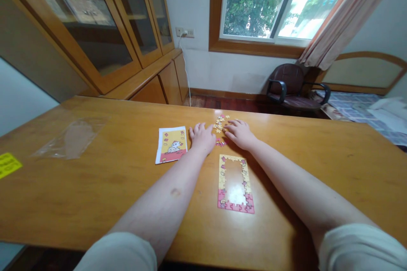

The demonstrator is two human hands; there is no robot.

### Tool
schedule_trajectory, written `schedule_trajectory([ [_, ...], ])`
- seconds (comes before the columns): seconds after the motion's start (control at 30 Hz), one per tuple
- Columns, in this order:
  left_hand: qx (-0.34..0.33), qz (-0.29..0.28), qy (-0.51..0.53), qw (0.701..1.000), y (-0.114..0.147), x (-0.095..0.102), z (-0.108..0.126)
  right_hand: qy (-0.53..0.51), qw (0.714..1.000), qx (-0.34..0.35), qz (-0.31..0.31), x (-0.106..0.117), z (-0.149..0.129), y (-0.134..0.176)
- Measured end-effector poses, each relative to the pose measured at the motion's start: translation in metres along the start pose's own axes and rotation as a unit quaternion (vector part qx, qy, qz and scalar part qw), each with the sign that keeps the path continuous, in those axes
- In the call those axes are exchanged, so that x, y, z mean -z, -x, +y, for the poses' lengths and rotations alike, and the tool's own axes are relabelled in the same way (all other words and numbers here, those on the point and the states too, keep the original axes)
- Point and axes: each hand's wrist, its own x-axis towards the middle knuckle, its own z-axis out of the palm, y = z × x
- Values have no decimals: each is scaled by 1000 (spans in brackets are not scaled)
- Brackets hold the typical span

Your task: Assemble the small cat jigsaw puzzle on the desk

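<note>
My left hand (202, 137) lies palm down on the table with its fingers spread, between a picture sheet and a small heap of loose puzzle pieces (219, 125). On the other side of the heap rests my right hand (240, 132), fingers apart, its fingertips close to the pieces. A smaller group of pink pieces (220, 142) lies between the two hands. Nearer to me is a joined puzzle border (221, 182), yellow above and pink below, with bare tabletop inside it. The picture sheet (173, 146) shows a white cartoon animal on yellow and pink.
A clear plastic bag (78, 137) lies on the left of the wooden table (127, 203), near a yellow label (9, 165) at the edge. Beyond stand a glass-door cabinet (136, 17), a dark armchair (289, 87) and a bed (356, 110).
</note>
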Motion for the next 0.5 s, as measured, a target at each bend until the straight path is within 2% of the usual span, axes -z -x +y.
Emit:
schedule_trajectory([
  [0.07,1,-12,2,1000,0,0,0,24,999,-38,-19,-6,-2,-12],
  [0.23,8,-18,1,1000,0,-1,-1,37,997,-56,-45,-12,1,-28],
  [0.5,18,-25,-12,999,0,5,3,22,999,-46,-3,4,23,-6],
])
